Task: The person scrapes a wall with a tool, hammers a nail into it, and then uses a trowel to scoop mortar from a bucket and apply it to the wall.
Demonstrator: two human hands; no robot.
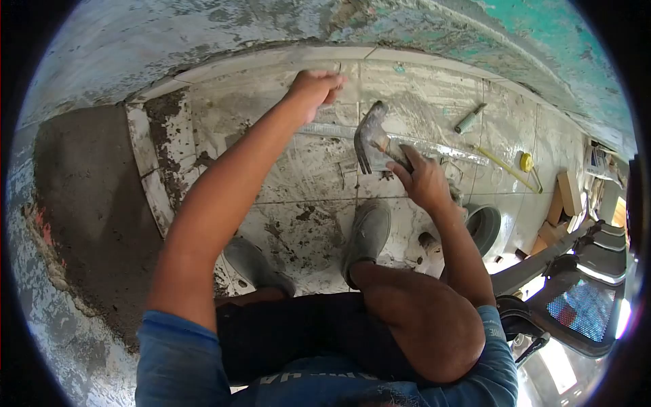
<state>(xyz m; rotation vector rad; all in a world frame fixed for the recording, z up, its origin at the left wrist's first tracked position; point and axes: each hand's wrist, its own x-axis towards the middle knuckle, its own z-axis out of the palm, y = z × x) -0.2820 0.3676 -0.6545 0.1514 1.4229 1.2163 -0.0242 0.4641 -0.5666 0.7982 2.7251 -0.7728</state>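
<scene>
My right hand [428, 182] grips a claw hammer [371, 137] by its handle. The hammer's worn grey head is raised over the tiled floor, with the claw pointing toward my feet. Near the base of the wall, my left hand [316, 91] is closed in a pinch. A thin dark nail-like piece [340, 68] shows at its fingertips, too small to make out fully. Under both arms runs a long metal straightedge [329, 129], lying on the dirty tiles [271, 159] and partly hidden by the hammer and my left forearm.
The rough wall [230, 27] curves across the far side. A grey mortar bed [88, 197] lies left of the tile edge. To the right are a handled tool [470, 119], a yellow tape measure [526, 161], a bucket [484, 229] and a chair [583, 305]. Grey boots [369, 230] stand below.
</scene>
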